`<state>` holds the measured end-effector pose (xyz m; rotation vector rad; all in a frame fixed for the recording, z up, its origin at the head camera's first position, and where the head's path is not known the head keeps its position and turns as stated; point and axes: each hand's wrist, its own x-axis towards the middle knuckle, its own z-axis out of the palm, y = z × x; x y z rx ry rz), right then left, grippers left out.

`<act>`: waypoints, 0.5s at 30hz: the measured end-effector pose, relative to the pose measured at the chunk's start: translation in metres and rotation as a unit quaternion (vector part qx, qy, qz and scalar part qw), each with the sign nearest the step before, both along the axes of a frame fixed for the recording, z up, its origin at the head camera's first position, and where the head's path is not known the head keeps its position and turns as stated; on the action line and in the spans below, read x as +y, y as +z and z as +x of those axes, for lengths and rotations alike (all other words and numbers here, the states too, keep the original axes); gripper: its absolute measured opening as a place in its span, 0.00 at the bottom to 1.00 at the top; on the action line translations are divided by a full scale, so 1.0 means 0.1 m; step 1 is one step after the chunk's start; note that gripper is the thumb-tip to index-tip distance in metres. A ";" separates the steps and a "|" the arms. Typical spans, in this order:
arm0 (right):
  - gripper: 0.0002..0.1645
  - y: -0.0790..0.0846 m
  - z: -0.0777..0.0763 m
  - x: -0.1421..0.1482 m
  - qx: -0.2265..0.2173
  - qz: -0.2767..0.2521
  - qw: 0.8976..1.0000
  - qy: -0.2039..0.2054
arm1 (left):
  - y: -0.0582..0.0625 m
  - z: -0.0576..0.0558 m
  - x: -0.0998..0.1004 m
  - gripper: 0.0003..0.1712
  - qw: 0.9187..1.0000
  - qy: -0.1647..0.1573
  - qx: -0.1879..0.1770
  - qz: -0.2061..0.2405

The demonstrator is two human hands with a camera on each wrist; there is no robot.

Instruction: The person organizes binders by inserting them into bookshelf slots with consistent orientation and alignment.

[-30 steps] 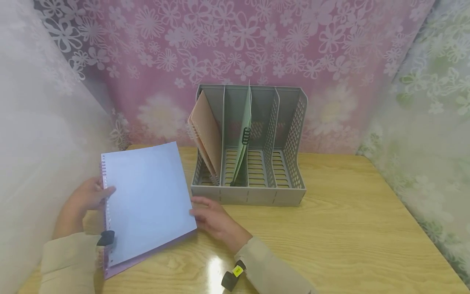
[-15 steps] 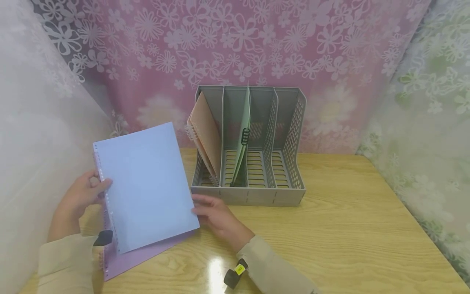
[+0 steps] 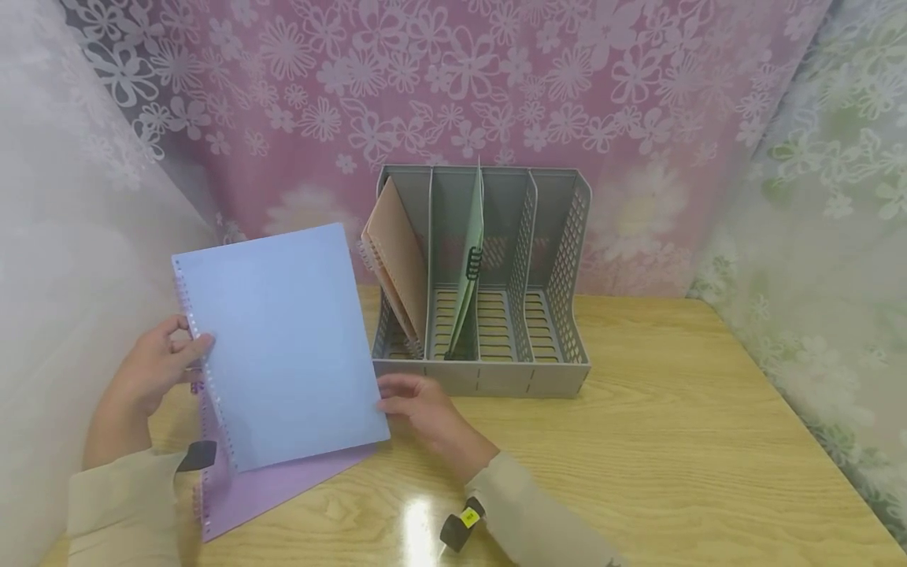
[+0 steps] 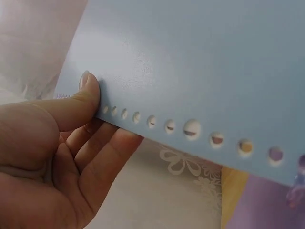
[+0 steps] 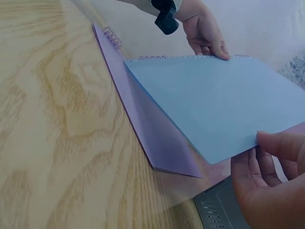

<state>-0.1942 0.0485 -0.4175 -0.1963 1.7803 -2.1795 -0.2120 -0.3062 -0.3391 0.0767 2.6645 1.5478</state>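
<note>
A light blue ring-bound notebook (image 3: 283, 346) is tilted up at the left, punched holes along its left edge and small purple rings (image 5: 152, 57) at that edge. My left hand (image 3: 152, 362) pinches the punched edge, thumb (image 4: 88, 98) on the blue face and fingers behind. At the opposite edge my right hand (image 3: 425, 409) pinches near the lower corner, its thumb on top and fingers underneath. Partly covered by the blue one, a purple ring notebook (image 3: 283, 488) lies below; its rings (image 5: 112, 37) show in the right wrist view.
Behind my right hand stands a grey file rack (image 3: 510, 379) with several slots. A peach spiral notebook (image 3: 398, 260) leans in its leftmost slot, and a green notebook (image 3: 468, 276) with black rings stands in the second. Flowered curtains (image 3: 460, 87) surround the wooden table (image 3: 673, 441).
The blue notebook has risen and turned slightly, uncovering more of the purple one. My left hand has moved up with its edge; my right hand has shifted slightly right.
</note>
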 end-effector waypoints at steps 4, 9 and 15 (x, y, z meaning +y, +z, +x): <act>0.17 0.00 -0.01 0.03 0.009 0.022 1.000 -0.009 | 0.03 0.02 0.00 0.13 0.999 -0.012 0.001 0.034; 0.16 0.00 -0.03 0.10 0.029 0.046 0.998 -0.007 | 0.07 0.05 0.06 0.11 0.998 -0.023 0.010 0.054; 0.14 0.02 -0.07 0.29 0.057 0.103 0.993 0.002 | 0.06 0.07 0.22 0.14 0.995 -0.052 0.041 0.074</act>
